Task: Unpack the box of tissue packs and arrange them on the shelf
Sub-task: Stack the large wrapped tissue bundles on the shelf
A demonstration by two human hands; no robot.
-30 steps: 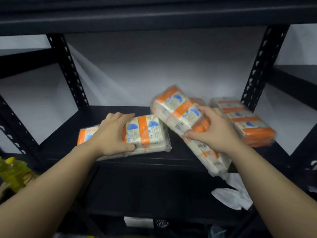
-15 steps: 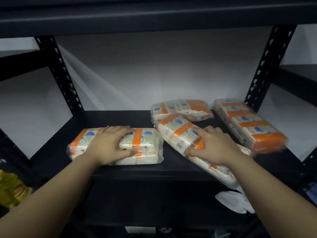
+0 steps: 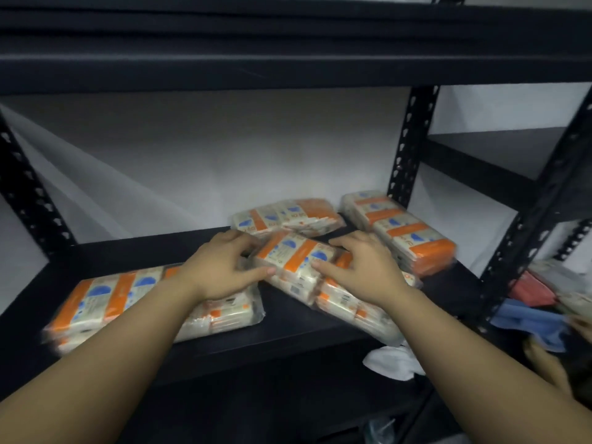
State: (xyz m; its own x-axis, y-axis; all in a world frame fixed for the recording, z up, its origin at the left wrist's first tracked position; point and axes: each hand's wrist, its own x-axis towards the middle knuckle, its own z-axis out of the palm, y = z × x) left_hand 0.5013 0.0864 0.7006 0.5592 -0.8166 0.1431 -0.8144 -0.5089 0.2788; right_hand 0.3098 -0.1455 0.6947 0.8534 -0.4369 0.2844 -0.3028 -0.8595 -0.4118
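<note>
The left hand (image 3: 224,267) is curling its fingers and thumb round the near-left end of a clear-wrapped tissue pack with orange bands and blue marks (image 3: 298,261), thumb pressing along its front edge. The right hand (image 3: 358,270) is gripping the same pack from the opposite side, fingers bent over its top and thumb against its near face. Between the two hands the pack is lying tilted across a second, longer orange-and-white tissue pack (image 3: 349,310), which is running out from under the right hand toward the front lip of the black metal shelf (image 3: 288,318) and poking past it.

Under the left wrist and forearm, a flat orange-banded tissue pack (image 3: 105,299) is lying lengthwise on the shelf. Just beyond the fingertips of both hands, another orange-striped tissue pack (image 3: 285,216) is resting near the white back wall (image 3: 224,149). To the outer side of the right hand, a stacked orange-and-white tissue pack (image 3: 400,229) is sitting beside the perforated black upright post (image 3: 413,145).

Below the right forearm, a crumpled white plastic bag (image 3: 390,360) is hanging under the shelf edge. Far past the right arm, blurred red and blue cloth items (image 3: 531,306) are lying on a neighbouring shelf.
</note>
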